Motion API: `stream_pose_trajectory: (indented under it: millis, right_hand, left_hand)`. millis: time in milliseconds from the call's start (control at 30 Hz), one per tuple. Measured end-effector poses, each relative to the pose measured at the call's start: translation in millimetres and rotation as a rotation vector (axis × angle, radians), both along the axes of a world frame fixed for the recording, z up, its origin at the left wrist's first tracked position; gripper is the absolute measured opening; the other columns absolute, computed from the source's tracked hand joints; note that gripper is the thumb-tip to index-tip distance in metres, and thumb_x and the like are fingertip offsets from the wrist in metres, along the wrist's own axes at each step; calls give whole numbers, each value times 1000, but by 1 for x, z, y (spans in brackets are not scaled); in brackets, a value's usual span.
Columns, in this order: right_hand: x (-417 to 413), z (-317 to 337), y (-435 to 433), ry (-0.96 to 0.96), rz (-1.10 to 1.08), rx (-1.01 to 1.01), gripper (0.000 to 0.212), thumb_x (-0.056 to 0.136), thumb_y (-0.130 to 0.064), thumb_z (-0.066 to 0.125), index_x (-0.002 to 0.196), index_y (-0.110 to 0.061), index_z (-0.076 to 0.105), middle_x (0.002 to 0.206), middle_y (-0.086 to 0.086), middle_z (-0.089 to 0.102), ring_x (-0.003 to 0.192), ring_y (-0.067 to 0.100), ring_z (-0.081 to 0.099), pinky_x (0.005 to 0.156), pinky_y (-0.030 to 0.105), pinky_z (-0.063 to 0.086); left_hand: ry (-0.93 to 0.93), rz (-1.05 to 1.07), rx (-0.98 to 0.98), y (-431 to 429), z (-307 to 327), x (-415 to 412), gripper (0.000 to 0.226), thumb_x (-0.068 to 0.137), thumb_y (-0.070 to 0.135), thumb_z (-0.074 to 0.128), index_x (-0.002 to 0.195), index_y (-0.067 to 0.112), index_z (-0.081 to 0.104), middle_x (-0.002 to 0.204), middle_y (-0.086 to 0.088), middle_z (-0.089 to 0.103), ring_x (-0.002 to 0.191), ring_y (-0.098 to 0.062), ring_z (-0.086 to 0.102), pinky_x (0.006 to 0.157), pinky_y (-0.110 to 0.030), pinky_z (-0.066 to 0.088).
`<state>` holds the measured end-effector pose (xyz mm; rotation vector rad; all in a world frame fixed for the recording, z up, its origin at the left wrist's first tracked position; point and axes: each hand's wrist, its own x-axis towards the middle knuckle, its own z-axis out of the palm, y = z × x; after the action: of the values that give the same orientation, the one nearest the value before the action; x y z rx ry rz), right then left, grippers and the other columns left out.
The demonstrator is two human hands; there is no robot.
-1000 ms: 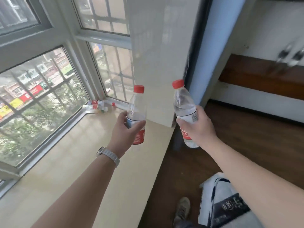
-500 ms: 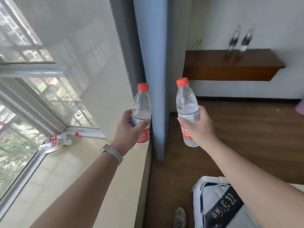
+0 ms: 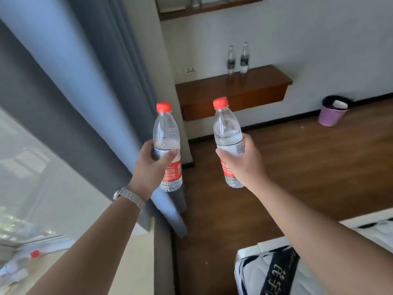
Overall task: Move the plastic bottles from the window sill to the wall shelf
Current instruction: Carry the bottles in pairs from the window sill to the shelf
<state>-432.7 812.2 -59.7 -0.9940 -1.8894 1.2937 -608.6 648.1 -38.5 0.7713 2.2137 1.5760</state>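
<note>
My left hand (image 3: 150,167) grips a clear plastic bottle (image 3: 167,137) with a red cap and red label, held upright in front of the curtain. My right hand (image 3: 244,165) holds a second, similar bottle (image 3: 227,133) upright at about the same height. Beyond them a brown wooden wall shelf (image 3: 234,90) is fixed to the white wall, and two dark-labelled bottles (image 3: 237,58) stand at its back. At the lower left, more red-capped bottles (image 3: 16,267) lie on the beige window sill (image 3: 136,262).
A grey-blue curtain (image 3: 89,92) hangs down the left and reaches the floor beside the sill. A purple waste bin (image 3: 331,116) stands on the wooden floor at right. White bedding with a dark band (image 3: 276,271) fills the lower right. A higher shelf (image 3: 208,7) is at the top.
My view has swung right, away from the window and toward the room. The wall shelf now sits nearer the centre. Both hands keep their bottles upright.
</note>
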Motion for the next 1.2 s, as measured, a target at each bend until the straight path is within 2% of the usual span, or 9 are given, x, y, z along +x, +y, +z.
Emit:
stream_pose_trajectory:
  millis: [133,267,400,633,733,800,900,1067,1200]
  right_hand:
    - [-6,-5,24,-21,-55,-20,43,72,-47,77,106,-37,53,90,-18,68,79,2,67,74,32,58]
    - [-24,-12,48,-58,-109,-22,45,71,-48,77,107,-36,53,91,-17,68,79,2,67,73,32,59]
    - [-53,-14,72,-100,-155,0,41,71,-48,77,103,-38,53,89,-19,68,78,-2,65,73,30,57]
    - [-128,-4,122,-122,-233,-26,44,72,-48,77,106,-37,51,92,-16,66,83,5,67,76,34,58]
    - [-147,-3,140,-105,-279,-34,45,74,-47,77,108,-37,50,93,-16,65,85,7,66,73,29,56]
    - [-154,-3,149,-112,-298,-35,47,75,-45,78,112,-35,50,95,-16,63,86,7,65,73,25,53]
    - [-160,-2,169,-141,-330,-26,50,74,-47,77,113,-32,50,96,-14,64,88,7,65,76,27,54]
    - [-165,0,217,-132,-354,-35,49,75,-48,76,112,-33,50,96,-14,64,86,8,65,78,32,56]
    - [-168,-4,269,-143,-362,-24,45,79,-47,74,111,-36,44,93,-21,58,82,3,59,66,19,46]
  left_hand:
    - [-36,-39,13,36,-3,-15,42,85,35,75,119,22,54,104,9,69,91,-10,70,73,-25,55]
    - [-36,-130,-7,74,-16,-40,44,85,34,76,121,23,54,107,6,70,92,-13,71,80,-35,58]
    - [-33,-179,-11,112,-22,-72,47,85,36,75,125,24,51,110,10,67,94,-12,69,81,-33,57]
    - [-65,-246,21,181,-24,-149,56,84,42,73,132,28,48,121,8,63,105,-17,65,88,-37,56]
    - [-88,-263,12,207,-29,-172,56,84,44,73,132,31,48,123,8,62,107,-18,64,92,-42,56]
    - [-98,-276,15,222,-30,-179,54,85,43,73,131,32,47,123,9,61,107,-18,63,91,-40,55]
    - [-90,-303,18,244,-30,-184,54,86,41,72,132,31,46,124,9,59,108,-18,61,92,-37,55]
    - [-63,-333,-3,290,-23,-199,57,85,43,73,134,33,44,125,9,58,107,-16,60,95,-44,54]
    - [-67,-338,-14,343,-20,-206,57,85,42,73,134,33,44,124,11,58,106,-14,60,95,-42,54]
